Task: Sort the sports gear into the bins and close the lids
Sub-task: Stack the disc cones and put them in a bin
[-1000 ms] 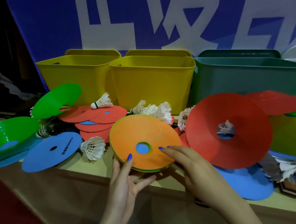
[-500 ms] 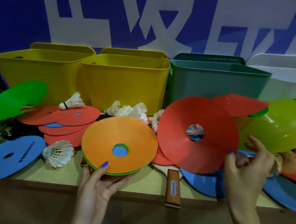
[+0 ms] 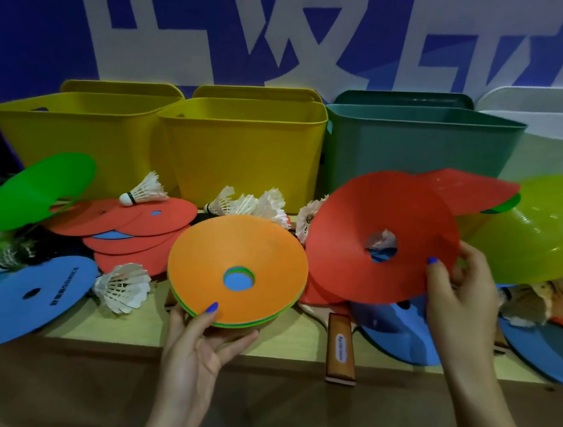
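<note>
Gathering disc cones for binning.
My left hand (image 3: 196,338) pinched the orange stack (image 3: 237,269); my right hand (image 3: 459,292) pinched a red cone (image 3: 378,238), best nested squarely.

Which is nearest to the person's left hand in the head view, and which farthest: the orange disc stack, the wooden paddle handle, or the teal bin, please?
From the left hand:
1. Orange disc stack, held in its fingers.
2. Wooden paddle handle, just to the right on the table edge.
3. Teal bin, at the back right.

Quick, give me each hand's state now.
Left hand: holds the orange-topped disc stack.
Right hand: grips the red disc at its edge.
</note>
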`<state>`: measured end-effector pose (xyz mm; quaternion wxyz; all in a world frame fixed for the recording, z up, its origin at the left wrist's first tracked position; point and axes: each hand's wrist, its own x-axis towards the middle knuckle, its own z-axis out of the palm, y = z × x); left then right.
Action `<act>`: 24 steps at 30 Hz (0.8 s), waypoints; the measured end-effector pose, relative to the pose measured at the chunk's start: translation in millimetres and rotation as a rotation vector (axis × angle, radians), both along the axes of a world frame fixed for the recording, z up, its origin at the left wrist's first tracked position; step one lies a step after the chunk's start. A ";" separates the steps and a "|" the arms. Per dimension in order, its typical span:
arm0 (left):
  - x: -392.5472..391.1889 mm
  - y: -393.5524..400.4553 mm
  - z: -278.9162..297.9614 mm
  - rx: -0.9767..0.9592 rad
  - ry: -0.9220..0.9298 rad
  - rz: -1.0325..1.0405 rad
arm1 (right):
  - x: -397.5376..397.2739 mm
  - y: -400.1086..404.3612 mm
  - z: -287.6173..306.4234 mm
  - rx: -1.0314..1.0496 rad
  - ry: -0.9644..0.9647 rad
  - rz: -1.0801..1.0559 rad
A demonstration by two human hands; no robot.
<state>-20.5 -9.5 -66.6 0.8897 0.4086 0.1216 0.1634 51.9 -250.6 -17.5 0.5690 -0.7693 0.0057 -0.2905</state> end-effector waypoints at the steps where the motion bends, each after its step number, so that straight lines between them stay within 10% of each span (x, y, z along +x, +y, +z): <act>1: -0.1 -0.7 0.5 -0.004 0.005 -0.001 | -0.3 2.8 3.5 0.063 -0.041 0.008; 8: -1.5 -0.2 0.8 -0.015 0.012 0.002 | -2.1 43.1 22.9 0.305 -0.104 0.225; 18: -2.9 -0.7 5.2 -0.006 -0.007 -0.005 | 22.5 87.9 -19.7 -0.367 0.284 0.445; 24: -2.2 -2.3 6.2 0.024 0.042 0.025 | 22.1 83.2 -24.9 -0.334 0.219 0.454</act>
